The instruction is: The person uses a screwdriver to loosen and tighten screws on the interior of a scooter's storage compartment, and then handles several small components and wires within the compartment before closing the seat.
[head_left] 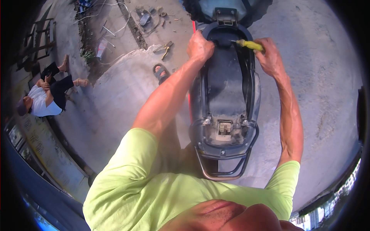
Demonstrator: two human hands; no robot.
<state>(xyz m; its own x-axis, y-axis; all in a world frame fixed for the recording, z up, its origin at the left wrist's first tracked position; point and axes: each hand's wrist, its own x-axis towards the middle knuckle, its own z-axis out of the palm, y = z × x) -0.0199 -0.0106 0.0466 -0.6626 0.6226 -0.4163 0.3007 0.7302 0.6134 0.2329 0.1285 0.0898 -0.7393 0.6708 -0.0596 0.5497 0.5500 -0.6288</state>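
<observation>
A scooter (226, 88) with a dark body stands in front of me, its long under-seat compartment uncovered. At the far left of that opening, my left hand (200, 46) is closed over the rim, its fingertips partly hidden. A screwdriver (249, 44) with a yellow handle is in my right hand (269, 57), above the compartment's far right edge. The thin shaft points left, across the far end of the opening. What its tip touches, if anything, is too small to tell. Beyond is a metal hinge bracket (225, 16).
A metal rear rack (221, 178) juts toward me. Yellow-handled pliers (165, 50) lie on the concrete at far left, with cables, small parts and a grey box (145, 19) beyond. A seated person (46, 96) is at the left. My sandalled foot (160, 71) stands left of the scooter.
</observation>
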